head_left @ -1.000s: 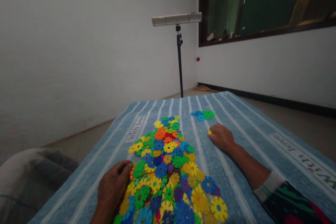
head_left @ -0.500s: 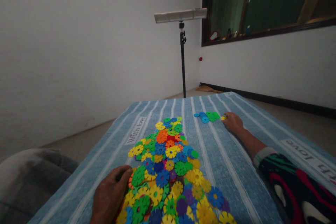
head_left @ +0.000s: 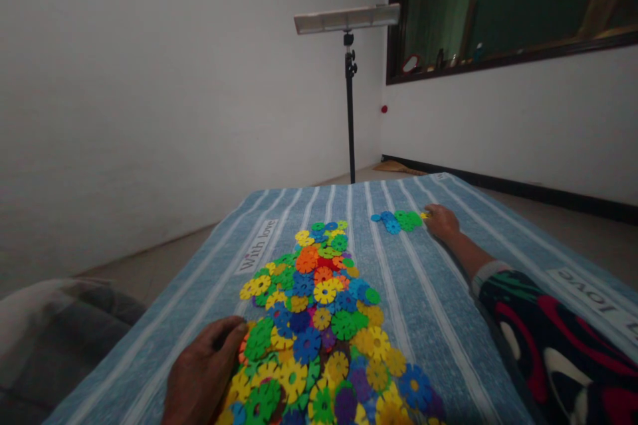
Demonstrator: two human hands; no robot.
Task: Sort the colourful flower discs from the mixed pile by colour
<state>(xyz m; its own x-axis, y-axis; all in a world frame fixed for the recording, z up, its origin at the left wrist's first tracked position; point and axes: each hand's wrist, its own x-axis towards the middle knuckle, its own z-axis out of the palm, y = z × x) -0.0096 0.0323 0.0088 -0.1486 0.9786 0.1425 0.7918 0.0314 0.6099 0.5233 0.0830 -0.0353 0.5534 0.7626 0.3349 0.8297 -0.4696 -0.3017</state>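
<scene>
My right hand (head_left: pixel 443 221) reaches to the far right of the cloth, its fingers pinched on a yellow snowflake disc (head_left: pixel 425 215). Just left of that disc lie green snowflake discs (head_left: pixel 409 220) and blue snowflake discs (head_left: pixel 391 222), set in a short row. My left hand (head_left: pixel 205 368) rests at the left edge of a big pile of snowflake discs (head_left: pixel 306 345) in many colours. Its thumb and forefinger are drawn together by an orange disc; what they hold, if anything, is hidden.
A blue striped cloth (head_left: pixel 194 319) covers the table. Behind it stands a black tripod (head_left: pixel 350 113) carrying a flat lamp panel (head_left: pixel 347 18). Grey fabric (head_left: pixel 64 345) shows at the lower left. A dark-framed window (head_left: pixel 513 6) is in the right wall.
My right hand has shifted slightly, bringing the yellow disc up beside the green ones. The left hand stays at the pile's edge. The view has tilted a little.
</scene>
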